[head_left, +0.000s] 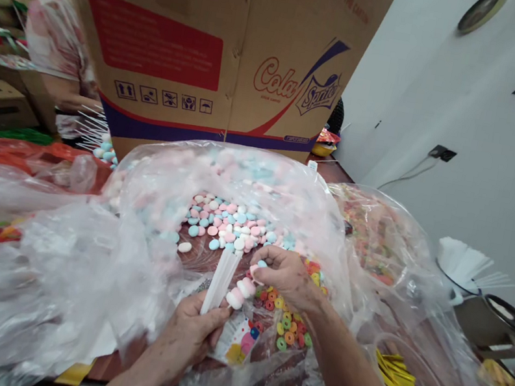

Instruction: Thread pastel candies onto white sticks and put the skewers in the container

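Observation:
My left hand [195, 327] is closed around a bundle of white plastic sticks [222, 279] and the lower end of a marshmallow skewer [241, 292]. Pink and white marshmallows are threaded along that skewer, which tilts up to the right. At its upper end my right hand [290, 277] pinches a pink and blue marshmallow [258, 268]; the fingers partly hide the stick's tip. Just beyond both hands, loose pastel marshmallows [232, 225] spill from a large clear plastic bag [288, 188]. Fruit-coloured ring sweets [291, 330] lie under my right wrist, beside a printed card [235, 341].
A tall cardboard carton [166, 92] stands behind the bag. Crumpled clear plastic [50, 277] covers the left side. On the right are a bag of coloured sweets [379, 233], a tub with yellow ties [400, 385] and a dark pot [482, 323]. Another person [59, 48] works at far left.

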The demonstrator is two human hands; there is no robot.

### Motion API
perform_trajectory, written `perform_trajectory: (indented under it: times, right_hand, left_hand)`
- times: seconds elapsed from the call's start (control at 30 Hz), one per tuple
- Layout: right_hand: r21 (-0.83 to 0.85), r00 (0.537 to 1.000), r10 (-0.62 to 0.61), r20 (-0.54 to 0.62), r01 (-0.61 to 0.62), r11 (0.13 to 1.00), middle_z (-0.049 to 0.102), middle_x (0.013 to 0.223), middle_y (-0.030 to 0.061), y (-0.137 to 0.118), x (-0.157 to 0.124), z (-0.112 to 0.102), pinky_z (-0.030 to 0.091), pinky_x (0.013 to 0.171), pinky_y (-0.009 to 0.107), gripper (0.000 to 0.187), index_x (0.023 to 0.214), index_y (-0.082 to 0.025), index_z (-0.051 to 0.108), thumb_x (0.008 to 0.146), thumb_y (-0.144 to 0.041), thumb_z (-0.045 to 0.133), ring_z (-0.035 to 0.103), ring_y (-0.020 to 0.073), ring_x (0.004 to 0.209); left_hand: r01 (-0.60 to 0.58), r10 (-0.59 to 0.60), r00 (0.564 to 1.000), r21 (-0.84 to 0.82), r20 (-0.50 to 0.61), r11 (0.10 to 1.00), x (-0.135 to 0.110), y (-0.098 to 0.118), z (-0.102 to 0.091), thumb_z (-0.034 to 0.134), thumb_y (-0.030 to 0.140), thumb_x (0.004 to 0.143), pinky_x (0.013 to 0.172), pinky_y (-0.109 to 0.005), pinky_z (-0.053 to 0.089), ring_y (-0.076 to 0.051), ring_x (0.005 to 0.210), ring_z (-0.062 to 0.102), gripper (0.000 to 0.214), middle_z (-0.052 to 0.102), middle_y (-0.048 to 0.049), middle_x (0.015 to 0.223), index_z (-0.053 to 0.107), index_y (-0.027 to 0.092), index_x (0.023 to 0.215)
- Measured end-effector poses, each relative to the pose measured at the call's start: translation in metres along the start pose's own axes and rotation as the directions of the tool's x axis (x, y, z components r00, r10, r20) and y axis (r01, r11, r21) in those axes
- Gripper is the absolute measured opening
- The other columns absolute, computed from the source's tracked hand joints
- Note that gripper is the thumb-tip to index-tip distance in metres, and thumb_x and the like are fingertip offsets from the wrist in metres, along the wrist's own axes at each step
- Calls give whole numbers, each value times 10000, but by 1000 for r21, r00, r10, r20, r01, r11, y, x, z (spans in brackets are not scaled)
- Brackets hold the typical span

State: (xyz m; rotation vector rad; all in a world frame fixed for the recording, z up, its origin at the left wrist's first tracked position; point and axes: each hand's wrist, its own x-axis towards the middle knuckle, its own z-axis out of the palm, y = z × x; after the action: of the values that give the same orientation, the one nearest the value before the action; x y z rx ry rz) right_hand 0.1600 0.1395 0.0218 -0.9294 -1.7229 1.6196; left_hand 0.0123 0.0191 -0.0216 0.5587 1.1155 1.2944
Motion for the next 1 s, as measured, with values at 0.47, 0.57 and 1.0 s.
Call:
perform_trajectory:
  times: [0.47, 0.57, 1.0]
  right_hand:
    - [-943, 851, -509, 126, 262, 204, 719, 939, 84, 20, 3, -11, 527, 855, 395, 110, 900, -188, 703, 878, -166, 597, 622, 241, 896]
    - [-943, 911, -319, 260, 311, 120, 725, 996, 120, 26, -1, -9, 491, 936, 435, 196, 852, -172, 694, 932, -138, 519, 621, 260, 964]
    - [60, 999, 41, 35, -43, 997, 674, 917, 10, 10, -20, 21, 478, 758, 285, 375, 1047, -192, 654, 739, -361, 783, 624, 164, 842]
  left_hand:
    - [18, -16, 998, 39, -64, 999, 0, -1, -6, 818, 517, 612, 268, -147, 175, -25, 247, 266, 413, 518, 72, 398, 566, 192, 649]
    - [10, -8, 998, 41, -55, 999, 1, -3, -8, 806, 528, 616, 264, -149, 185, -29, 240, 275, 425, 511, 73, 388, 537, 200, 634]
    - [-1, 1, 1000, 28, -17, 1000, -5, 1, -8, 784, 477, 640, 258, -148, 185, -30, 231, 283, 363, 524, 70, 392, 568, 185, 656]
